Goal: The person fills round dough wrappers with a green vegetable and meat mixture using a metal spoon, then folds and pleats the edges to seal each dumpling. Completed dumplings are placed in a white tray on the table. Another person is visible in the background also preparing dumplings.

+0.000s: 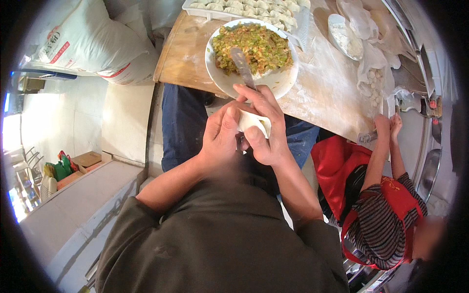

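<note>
My left hand (pixel 221 130) and my right hand (pixel 266 124) meet in front of my body, just short of the table edge. Between them they grip a dumpling (pixel 253 121) of white dough, folded over, with a gap on its right side where a bit of filling shows. A flat metal spatula (pixel 242 66) reaches from the fingers of my right hand over the bowl; its lower end is hidden by those fingers. Beyond my hands, a white bowl (pixel 218 78) holds chopped green and orange filling (pixel 256 44), heaped towards its far side.
Behind the bowl, a white plastic tray (pixel 216 14) carries rows of dumplings. The floured wooden table (pixel 318 88) also bears a dish of flour (pixel 344 36) and small dough pieces (pixel 374 82). A co-worker (pixel 384 216) in a red apron stands at right. Large white sacks (pixel 95 40) stand left.
</note>
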Motion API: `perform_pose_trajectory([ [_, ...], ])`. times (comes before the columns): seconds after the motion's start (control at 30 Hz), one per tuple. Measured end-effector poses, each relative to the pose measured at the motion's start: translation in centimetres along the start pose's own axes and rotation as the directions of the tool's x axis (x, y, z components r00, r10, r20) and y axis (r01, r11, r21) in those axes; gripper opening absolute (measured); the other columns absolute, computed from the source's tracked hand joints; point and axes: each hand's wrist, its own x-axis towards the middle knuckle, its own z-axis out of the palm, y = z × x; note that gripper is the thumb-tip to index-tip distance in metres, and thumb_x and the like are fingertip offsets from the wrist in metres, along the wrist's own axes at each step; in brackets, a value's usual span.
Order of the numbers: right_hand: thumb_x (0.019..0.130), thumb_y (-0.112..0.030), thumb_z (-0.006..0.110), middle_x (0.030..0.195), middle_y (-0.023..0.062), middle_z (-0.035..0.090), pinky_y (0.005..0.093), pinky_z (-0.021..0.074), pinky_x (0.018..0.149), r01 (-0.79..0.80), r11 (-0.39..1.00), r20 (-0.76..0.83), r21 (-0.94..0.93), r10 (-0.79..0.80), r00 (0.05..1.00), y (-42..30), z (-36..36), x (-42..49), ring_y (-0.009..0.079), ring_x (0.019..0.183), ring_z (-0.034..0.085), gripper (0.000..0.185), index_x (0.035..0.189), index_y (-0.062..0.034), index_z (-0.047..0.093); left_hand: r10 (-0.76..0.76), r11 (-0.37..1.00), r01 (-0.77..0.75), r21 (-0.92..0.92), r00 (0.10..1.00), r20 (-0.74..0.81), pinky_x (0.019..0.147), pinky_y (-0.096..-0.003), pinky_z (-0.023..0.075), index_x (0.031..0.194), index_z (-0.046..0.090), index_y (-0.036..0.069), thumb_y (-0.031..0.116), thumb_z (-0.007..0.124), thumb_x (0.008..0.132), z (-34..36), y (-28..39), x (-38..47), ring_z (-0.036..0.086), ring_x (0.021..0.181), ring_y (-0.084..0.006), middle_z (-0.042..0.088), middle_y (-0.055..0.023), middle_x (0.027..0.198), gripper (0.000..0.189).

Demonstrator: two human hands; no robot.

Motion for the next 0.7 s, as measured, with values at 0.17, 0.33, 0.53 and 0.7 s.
perform_pose_trajectory([
  [0.17,0.097,-0.031,0.065,0.110,0.0219,0.065,0.0408,0.0541,0.084,-0.012,1.000,0.030,-0.028,0.013,0.999,-1.1,-0.4,0.4,0.0346,0.095,0.067,0.047,0.126,0.0062,0.067,-0.072,0.997,0.072,0.009,0.997,0.035,0.054,-0.0210,0.0400,0.112,0.063,0.003,0.055,0.042,0.110,-0.1,0.6,-0.6,0.051,0.062,-0.0046,0.061,0.0003,0.081,0.056],
  [0.33,0.100,-0.015,0.057,0.107,0.0203,0.067,0.0390,0.0558,0.080,0.133,0.983,0.052,-0.128,-0.128,0.990,-1.2,-0.7,0.9,0.0343,0.089,0.069,0.035,0.124,0.0062,0.069,-0.049,0.983,0.025,0.183,0.991,0.128,0.056,-0.0241,0.0435,0.111,0.063,0.000,0.052,0.044,0.110,-0.8,1.7,-0.4,0.053,0.065,-0.0066,0.062,-0.0004,0.081,0.056],
  [0.53,0.097,-0.011,0.055,0.102,0.0208,0.066,0.0405,0.0548,0.075,0.182,0.982,0.130,-0.058,-0.174,0.976,-1.4,-1.4,0.8,0.0353,0.085,0.068,0.034,0.122,0.0069,0.068,0.012,0.938,-0.079,0.339,0.981,0.194,0.058,-0.0295,0.0493,0.096,0.065,-0.003,0.041,0.044,0.112,-0.4,3.0,-0.8,0.061,0.064,-0.0128,0.064,-0.0069,0.076,0.051],
  [0.7,0.093,-0.009,0.053,0.099,0.0224,0.066,0.0422,0.0537,0.072,0.131,0.991,0.119,-0.005,-0.129,0.985,-1.5,-0.9,0.5,0.0365,0.082,0.067,0.031,0.115,0.0090,0.067,0.099,0.924,-0.157,0.349,0.979,0.177,0.052,-0.0328,0.0482,0.089,0.062,-0.002,0.028,0.044,0.112,0.2,2.5,-0.6,0.059,0.053,-0.0184,0.061,-0.0089,0.065,0.042],
])
